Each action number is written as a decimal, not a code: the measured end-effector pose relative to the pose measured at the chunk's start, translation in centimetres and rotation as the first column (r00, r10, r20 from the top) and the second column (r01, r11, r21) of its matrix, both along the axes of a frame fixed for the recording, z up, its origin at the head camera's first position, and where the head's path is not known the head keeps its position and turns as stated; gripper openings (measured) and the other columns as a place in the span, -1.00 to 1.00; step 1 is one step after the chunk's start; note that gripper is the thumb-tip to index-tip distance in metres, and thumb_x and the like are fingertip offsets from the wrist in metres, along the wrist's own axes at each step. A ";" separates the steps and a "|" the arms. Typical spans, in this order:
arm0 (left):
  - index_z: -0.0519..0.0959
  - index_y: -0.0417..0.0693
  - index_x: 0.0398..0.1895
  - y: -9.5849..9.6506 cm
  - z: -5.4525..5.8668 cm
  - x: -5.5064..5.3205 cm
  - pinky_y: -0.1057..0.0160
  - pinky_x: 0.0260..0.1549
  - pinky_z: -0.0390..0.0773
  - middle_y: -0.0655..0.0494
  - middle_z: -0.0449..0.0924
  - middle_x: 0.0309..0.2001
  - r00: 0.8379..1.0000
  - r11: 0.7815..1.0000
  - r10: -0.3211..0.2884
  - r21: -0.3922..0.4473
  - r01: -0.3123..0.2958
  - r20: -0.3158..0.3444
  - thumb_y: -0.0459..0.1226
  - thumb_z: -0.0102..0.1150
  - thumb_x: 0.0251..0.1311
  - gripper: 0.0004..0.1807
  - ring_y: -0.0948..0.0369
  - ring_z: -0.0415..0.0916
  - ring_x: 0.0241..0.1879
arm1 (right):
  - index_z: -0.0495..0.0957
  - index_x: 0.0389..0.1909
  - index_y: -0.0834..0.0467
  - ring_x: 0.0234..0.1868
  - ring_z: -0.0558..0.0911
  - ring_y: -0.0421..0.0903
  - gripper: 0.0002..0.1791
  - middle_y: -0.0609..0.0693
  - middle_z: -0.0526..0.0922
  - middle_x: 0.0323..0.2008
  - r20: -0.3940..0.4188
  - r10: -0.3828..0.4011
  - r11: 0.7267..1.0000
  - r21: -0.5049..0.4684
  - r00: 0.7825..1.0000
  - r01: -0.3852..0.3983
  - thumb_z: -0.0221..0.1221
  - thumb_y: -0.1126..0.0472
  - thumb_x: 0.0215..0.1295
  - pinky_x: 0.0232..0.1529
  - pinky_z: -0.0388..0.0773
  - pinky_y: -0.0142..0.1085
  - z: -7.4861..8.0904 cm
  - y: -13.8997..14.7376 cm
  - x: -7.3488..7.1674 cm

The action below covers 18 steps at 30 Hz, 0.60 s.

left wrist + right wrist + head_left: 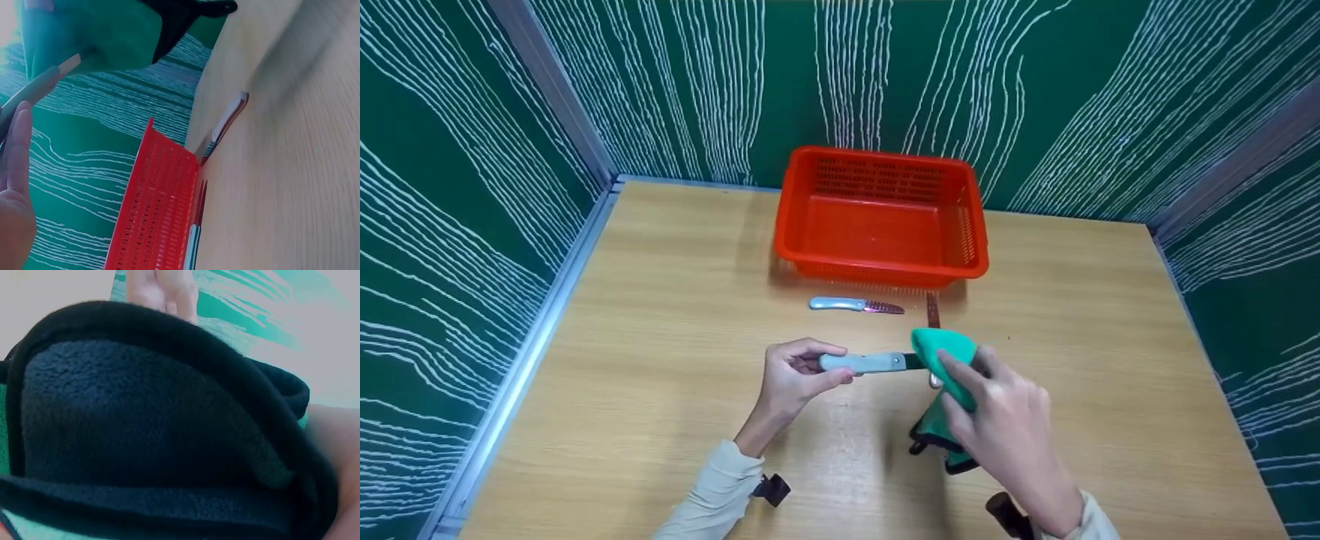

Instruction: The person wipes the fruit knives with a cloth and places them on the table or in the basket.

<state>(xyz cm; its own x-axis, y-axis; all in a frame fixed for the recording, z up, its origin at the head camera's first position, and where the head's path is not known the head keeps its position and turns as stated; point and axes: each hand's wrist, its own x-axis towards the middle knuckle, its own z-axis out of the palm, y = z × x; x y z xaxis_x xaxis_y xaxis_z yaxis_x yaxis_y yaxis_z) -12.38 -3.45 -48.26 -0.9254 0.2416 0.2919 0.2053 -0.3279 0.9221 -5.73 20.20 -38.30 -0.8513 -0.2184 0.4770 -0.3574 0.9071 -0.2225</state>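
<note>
My left hand (795, 371) grips a knife (864, 363) by its light blue handle, the blade pointing right. My right hand (1009, 416) pinches a green cloth (945, 349) with black edging over that blade, so most of the blade is hidden. In the left wrist view a short stretch of blade (70, 64) shows between handle and cloth. The dark fleecy inside of the cloth (135, 416) fills most of the right wrist view. The lower part of the cloth hangs down below my right fingers.
A red plastic basket (877, 274) stands at the back of the wooden table (675, 300). In front of it lies a second blue-handled knife (840, 304). Another knife (933, 309), its blade toward the basket, is partly covered by the cloth. Green, white-streaked panels (855, 75) enclose the table.
</note>
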 end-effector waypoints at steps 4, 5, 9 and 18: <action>0.58 -0.53 -0.24 0.2 0.1 0.0 0.02 -0.40 0.67 -0.24 0.67 -0.33 1.000 0.999 -0.014 0.046 0.014 -0.013 -0.51 0.37 -0.05 -0.71 -0.07 0.67 -0.42 | 0.70 -0.13 0.15 -0.75 0.23 -0.18 -0.61 0.02 0.38 -0.50 0.017 0.048 0.997 0.062 0.999 -0.049 0.32 0.29 -0.09 -0.81 0.10 -0.53 -0.7 -1.1 -0.2; 0.58 -0.55 -0.24 0.2 0.2 0.0 0.01 -0.40 0.67 -0.24 0.67 -0.33 1.000 0.998 -0.017 0.058 0.018 -0.012 -0.51 0.36 -0.04 -0.71 -0.07 0.67 -0.42 | 0.70 -0.14 0.15 -0.75 0.23 -0.18 -0.62 0.00 0.35 -0.52 0.014 0.055 0.996 0.071 0.998 -0.056 0.32 0.29 -0.10 -0.82 0.08 -0.52 -1.0 -1.2 -0.3; 0.57 -0.57 -0.24 0.1 0.2 0.0 0.03 -0.42 0.67 -0.24 0.67 -0.33 1.000 0.996 -0.020 0.090 0.021 -0.008 -0.51 0.36 -0.03 -0.71 -0.06 0.67 -0.43 | 0.71 -0.16 0.14 -0.74 0.27 -0.14 -0.62 0.00 0.33 -0.55 -0.014 0.064 0.993 0.101 0.998 -0.062 0.31 0.31 -0.12 -0.85 0.03 -0.51 -1.7 -1.5 -0.4; 0.55 -0.60 -0.27 -0.1 -0.3 -0.2 0.02 -0.46 0.67 -0.31 0.65 -0.36 0.999 0.989 -0.030 0.140 0.036 -0.044 -0.55 0.33 -0.05 -0.73 -0.01 0.67 -0.46 | 0.69 -0.10 0.12 -0.82 0.22 -0.14 -0.62 0.07 0.42 -0.46 0.076 0.002 0.988 0.151 0.997 -0.014 0.33 0.24 -0.04 -0.87 0.08 -0.47 -1.9 -0.7 -0.4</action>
